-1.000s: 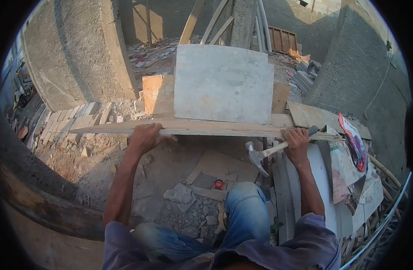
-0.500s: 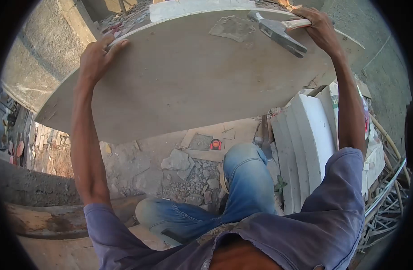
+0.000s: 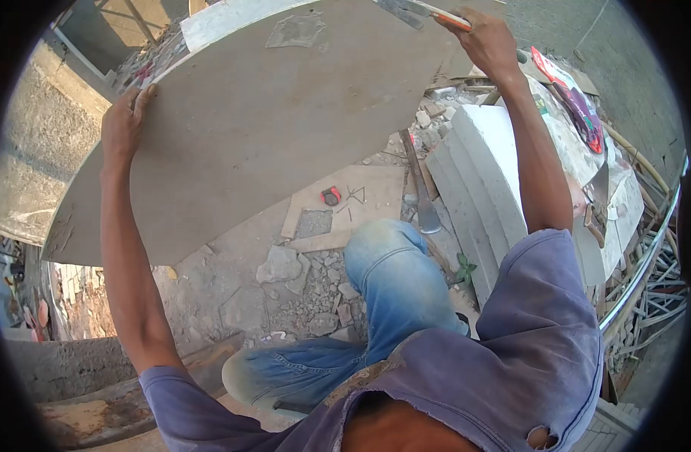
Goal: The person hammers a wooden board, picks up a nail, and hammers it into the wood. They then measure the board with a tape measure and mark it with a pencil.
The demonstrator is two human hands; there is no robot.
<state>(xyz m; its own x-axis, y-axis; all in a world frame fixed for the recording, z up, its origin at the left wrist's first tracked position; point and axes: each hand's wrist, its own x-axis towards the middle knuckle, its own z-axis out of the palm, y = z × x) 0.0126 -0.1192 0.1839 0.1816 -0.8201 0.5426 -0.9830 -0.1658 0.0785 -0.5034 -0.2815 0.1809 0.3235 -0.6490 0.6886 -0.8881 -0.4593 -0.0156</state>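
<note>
A large grey board point(image 3: 247, 128) with one curved edge is raised in front of me, its upper part cut off by the top of the view. My left hand point(image 3: 125, 124) grips its curved edge on the left, thumb on the near face. At the upper right, my right hand point(image 3: 485, 45) is closed around the handle of a claw hammer point(image 3: 402, 10), whose head lies over the board's face and is partly out of view. Whether those fingers also grip the board's edge is hidden.
A red tape measure point(image 3: 331, 196) and loose nails point(image 3: 355, 195) lie on the ground beside a small wooden frame point(image 3: 312, 242). Rubble point(image 3: 323, 294) spreads before my knees. White slabs point(image 3: 485, 158) lean at right, near a long metal-bladed tool point(image 3: 428, 215). Cut rods point(image 3: 658, 309) lie far right.
The board has shifted left and up in the view and tilts more, its right side higher. Both hands moved left with it. The hammer has turned and now partly leaves the top of view.
</note>
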